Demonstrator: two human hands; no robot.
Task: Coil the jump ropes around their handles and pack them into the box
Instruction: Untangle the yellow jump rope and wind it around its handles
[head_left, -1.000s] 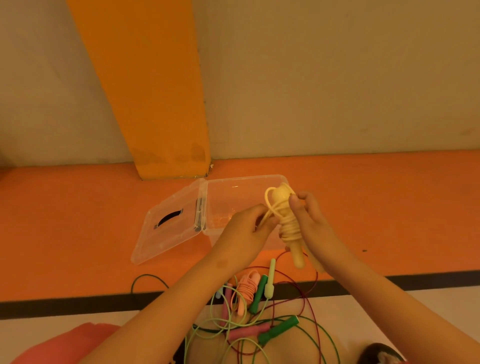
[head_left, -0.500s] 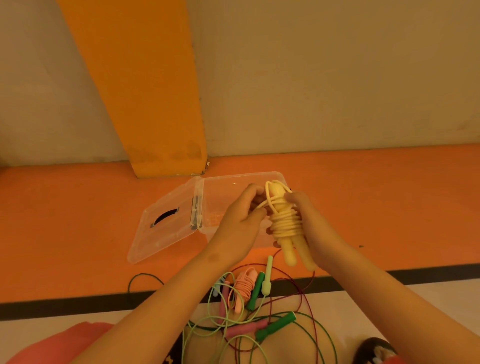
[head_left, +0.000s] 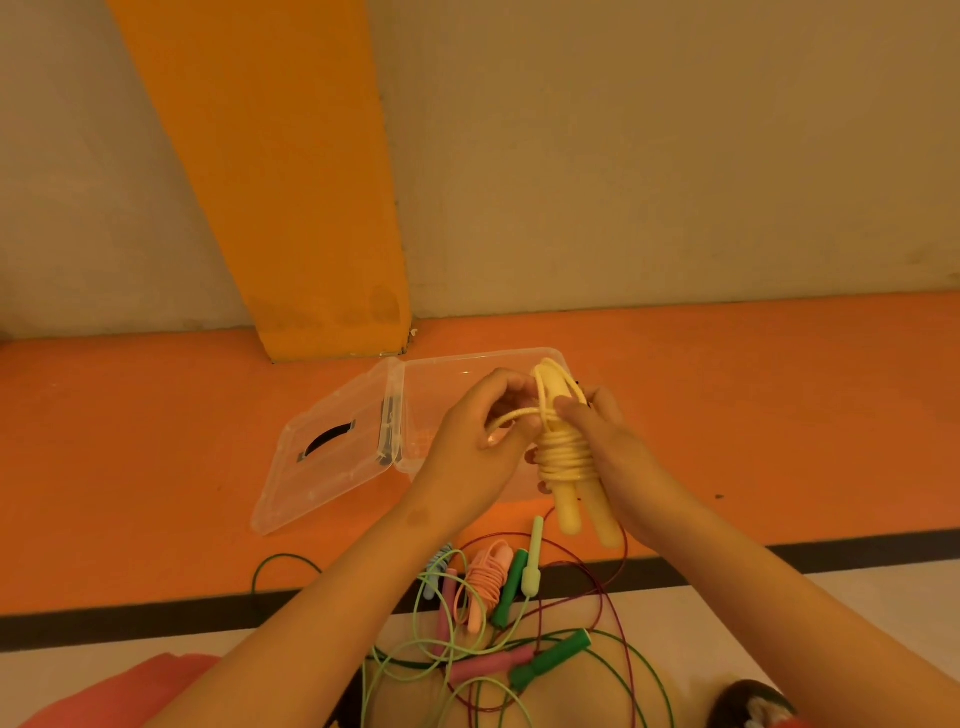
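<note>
Your right hand (head_left: 613, 457) is clamped round the yellow jump rope (head_left: 563, 460). Both handles lie side by side w/ the cord wound round their upper half. Your thumb presses on the wraps near the top, prob. so the coil can't spring loose.

Your left hand (head_left: 478, 452) pinches the last free loop of cord (head_left: 511, 418) just beside the handle tops & draws it sideways, taut. Looks like the tail end is about to be tucked or locked, i.e. the final bit of coiling for this rope.

You hold the bundle in the air right over the clear box (head_left: 467, 359). The box sits on the orange floor (head_left: 156, 467) w/ its lid (head_left: 332, 457) swung open to the left, so the drop-in will be short once the end is secured. Can't tell if anything's inside; your hands cover most of it.

Nearer you on the floor there's a pink rope (head_left: 485, 577), coiled, lying among loose ropes (head_left: 491, 666) in a tangle, incl. a dark green handle (head_left: 550, 657) & a pale green handle (head_left: 533, 561). So most of the job is left, imo.

Risk: the cord looks springy. If the thumb lifts before the tail is tucked, the wraps will likely unwind.
</note>
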